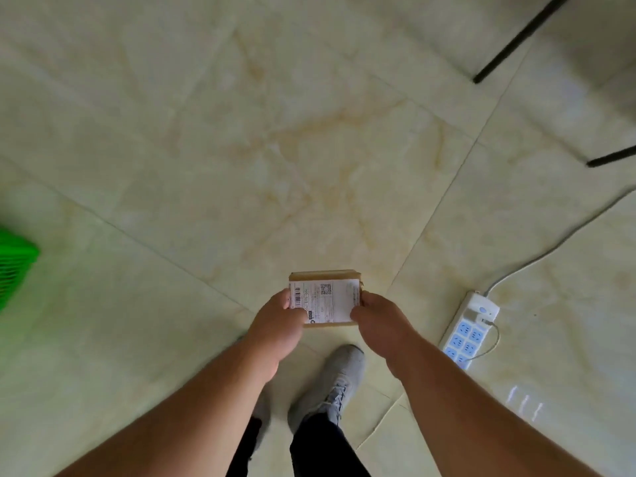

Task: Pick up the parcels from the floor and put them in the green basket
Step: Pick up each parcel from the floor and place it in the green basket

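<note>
Above the floor [309, 149], you clamp the parcel [325, 297] between left hand [278, 325] and right hand [382, 321], label up, steady for carrying to the green basket [15, 266].

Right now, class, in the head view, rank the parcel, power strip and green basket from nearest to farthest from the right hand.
1. parcel: held in the right hand.
2. power strip: on the floor, right side.
3. green basket: far left edge.

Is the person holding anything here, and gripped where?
Yes: a small brown cardboard parcel with a white label, held by its two short sides, left hand and right hand.
</note>
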